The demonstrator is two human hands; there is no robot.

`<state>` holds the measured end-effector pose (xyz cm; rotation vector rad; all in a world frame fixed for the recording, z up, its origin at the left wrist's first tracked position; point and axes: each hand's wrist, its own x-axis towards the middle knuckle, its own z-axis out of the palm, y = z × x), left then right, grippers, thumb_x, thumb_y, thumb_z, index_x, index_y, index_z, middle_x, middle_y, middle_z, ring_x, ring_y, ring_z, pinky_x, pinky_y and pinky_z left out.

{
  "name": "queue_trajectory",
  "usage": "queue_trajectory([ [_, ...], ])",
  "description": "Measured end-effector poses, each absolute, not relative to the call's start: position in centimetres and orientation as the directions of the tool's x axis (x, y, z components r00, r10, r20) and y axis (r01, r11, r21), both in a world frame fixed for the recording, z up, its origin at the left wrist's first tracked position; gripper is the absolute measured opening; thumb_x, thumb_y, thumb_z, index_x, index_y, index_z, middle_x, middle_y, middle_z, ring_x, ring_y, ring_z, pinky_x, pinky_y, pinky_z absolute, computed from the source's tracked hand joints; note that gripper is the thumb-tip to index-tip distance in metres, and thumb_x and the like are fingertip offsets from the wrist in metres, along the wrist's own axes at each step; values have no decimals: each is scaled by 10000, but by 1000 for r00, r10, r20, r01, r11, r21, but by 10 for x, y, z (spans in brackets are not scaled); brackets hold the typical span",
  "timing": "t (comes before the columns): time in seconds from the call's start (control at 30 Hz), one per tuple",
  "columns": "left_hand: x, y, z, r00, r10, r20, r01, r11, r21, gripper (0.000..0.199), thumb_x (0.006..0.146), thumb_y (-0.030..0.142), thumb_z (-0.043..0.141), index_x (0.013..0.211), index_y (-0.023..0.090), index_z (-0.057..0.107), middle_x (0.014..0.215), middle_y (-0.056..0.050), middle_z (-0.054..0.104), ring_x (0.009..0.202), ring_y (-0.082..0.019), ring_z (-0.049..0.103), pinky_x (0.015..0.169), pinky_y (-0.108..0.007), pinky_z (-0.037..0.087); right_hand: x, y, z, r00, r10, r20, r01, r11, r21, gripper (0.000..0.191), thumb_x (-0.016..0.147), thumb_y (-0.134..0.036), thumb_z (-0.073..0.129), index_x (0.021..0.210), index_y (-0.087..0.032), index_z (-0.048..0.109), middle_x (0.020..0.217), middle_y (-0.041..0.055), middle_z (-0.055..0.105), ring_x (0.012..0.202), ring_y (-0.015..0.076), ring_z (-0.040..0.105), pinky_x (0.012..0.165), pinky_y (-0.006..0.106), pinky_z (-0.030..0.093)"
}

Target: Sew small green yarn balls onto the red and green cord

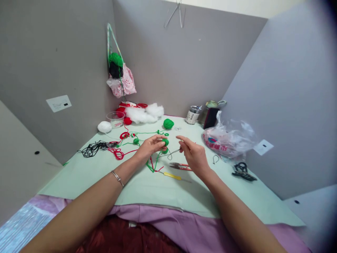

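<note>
My left hand is closed on a small round green crocheted piece, held between thumb and fingers above the table. A thin dark thread loops from near that piece to my right hand, whose fingers are pinched on its end. Whether a needle is in that pinch is too small to tell. Below my right hand lie orange-handled thread snips, partly hidden by the hand. Closer to me rests a crochet hook with a yellow handle. Green and red yarn strands trail beneath my left hand.
Left on the table are tangled black yarn, a white yarn ball and a clear tub. White stuffing and a green yarn ball sit behind. A plastic bag and black hair clip lie right.
</note>
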<state>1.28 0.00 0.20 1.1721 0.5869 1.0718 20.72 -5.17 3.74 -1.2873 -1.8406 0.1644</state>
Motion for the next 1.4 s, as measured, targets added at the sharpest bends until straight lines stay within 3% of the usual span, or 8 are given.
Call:
queue_trajectory([
  [0.13, 13, -3, 8, 411, 900, 146, -379, 23, 925, 401, 738, 341, 772, 1080, 162, 665, 947, -50, 669, 844, -161, 672, 926, -364, 500, 205, -54, 36, -78, 864, 498, 619, 433, -655, 127, 938, -312, 511, 935, -231, 608, 615, -23, 585, 526, 134, 509, 598, 266, 388],
  [0.27, 13, -3, 8, 419, 893, 166, -377, 5, 926, 391, 743, 326, 767, 1086, 169, 664, 949, -45, 669, 851, -161, 673, 953, -374, 488, 200, -57, 35, -166, 799, 578, 656, 527, -540, 161, 912, -306, 566, 791, -218, 624, 752, 28, 584, 647, 151, 513, 641, 282, 387],
  [0.63, 12, 1, 1, 428, 880, 204, -355, -44, 934, 371, 760, 329, 757, 1089, 187, 660, 997, -45, 666, 861, -153, 668, 952, -374, 485, 198, -54, 26, -207, 812, 546, 697, 514, -500, 134, 899, -233, 550, 775, -209, 596, 702, 11, 576, 610, 140, 491, 610, 276, 354],
  [0.9, 13, -1, 1, 419, 884, 209, -358, -51, 932, 374, 749, 323, 763, 1077, 174, 660, 971, -48, 667, 860, -160, 664, 947, -387, 490, 197, -54, 24, -184, 830, 526, 688, 491, -534, 134, 896, -257, 537, 784, -211, 595, 634, 1, 557, 583, 142, 473, 583, 271, 338],
  [1.2, 16, -5, 3, 447, 876, 180, -378, 3, 926, 356, 742, 327, 769, 1041, 167, 663, 937, -43, 668, 853, -159, 659, 919, -377, 506, 192, -50, 24, -126, 913, 387, 443, 401, -802, 178, 867, -340, 602, 757, -201, 610, 617, -21, 526, 549, 120, 398, 534, 261, 303],
  [1.4, 17, -6, 1, 434, 884, 174, -368, -2, 930, 347, 742, 321, 768, 1037, 173, 660, 898, -29, 667, 829, -154, 661, 923, -375, 496, 193, -44, 20, -129, 936, 327, 368, 351, -861, 203, 850, -380, 629, 763, -197, 628, 570, -41, 446, 536, 112, 354, 518, 253, 285],
])
